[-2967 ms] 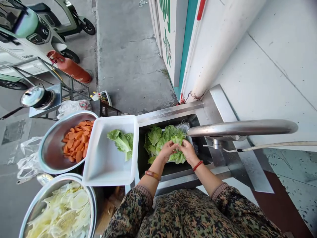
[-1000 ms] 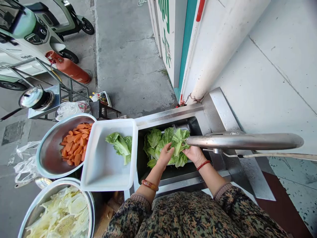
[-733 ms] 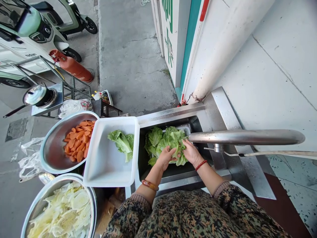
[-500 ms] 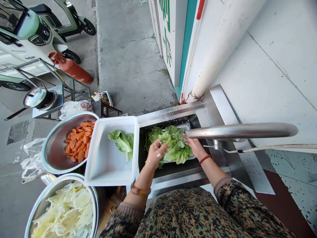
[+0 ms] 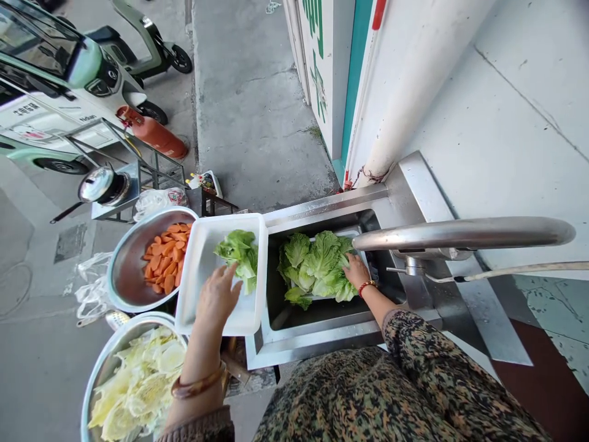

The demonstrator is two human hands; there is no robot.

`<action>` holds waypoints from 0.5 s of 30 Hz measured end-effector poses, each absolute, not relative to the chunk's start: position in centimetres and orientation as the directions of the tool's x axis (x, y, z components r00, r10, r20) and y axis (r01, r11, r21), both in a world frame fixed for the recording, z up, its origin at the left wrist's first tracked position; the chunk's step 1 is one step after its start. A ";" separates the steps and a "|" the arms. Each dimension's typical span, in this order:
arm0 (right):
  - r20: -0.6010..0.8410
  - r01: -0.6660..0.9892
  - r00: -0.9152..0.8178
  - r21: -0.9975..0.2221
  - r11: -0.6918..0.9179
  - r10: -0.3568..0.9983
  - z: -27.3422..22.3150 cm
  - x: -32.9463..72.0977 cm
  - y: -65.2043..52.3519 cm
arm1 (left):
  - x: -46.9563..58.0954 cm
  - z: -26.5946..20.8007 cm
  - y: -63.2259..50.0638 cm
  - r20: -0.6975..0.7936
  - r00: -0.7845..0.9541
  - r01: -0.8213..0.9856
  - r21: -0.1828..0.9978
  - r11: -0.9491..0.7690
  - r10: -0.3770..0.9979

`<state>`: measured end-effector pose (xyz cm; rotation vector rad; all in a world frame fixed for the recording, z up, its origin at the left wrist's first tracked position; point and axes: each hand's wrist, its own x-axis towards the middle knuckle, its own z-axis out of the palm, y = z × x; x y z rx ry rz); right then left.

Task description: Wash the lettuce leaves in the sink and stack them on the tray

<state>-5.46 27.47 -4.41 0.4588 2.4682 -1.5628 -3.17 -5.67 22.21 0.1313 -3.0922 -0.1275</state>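
Note:
My left hand (image 5: 219, 298) hovers over the white plastic tub (image 5: 202, 307), fingers spread, with its fingertips just short of the lettuce leaves (image 5: 239, 248) lying at the tub's far end. My right hand (image 5: 356, 270) rests in the steel sink (image 5: 322, 341) beneath the faucet spout (image 5: 460, 234). Its fingers are curled on the right side of a pile of wet lettuce (image 5: 315, 261). Both wrists carry bracelets.
A steel bowl of sliced carrots (image 5: 165, 258) stands left of the tub. A second steel bowl of cut cabbage (image 5: 138, 380) sits nearer me. Beyond are a pot on a small stand (image 5: 99, 184), an orange gas cylinder (image 5: 156, 132) and parked scooters. A white wall rises on the right.
My left hand left the sink and swung left over the white tub, where the lettuce heap looks larger. My right hand stayed on the sink lettuce. The camera turned slightly left.

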 end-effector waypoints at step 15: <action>-0.488 0.395 -0.861 -0.818 -0.419 0.141 3.9 0.7 30.3 | -4.8 13.3 8.3 -0.438 -0.898 -0.440 0.882 0.168 -0.047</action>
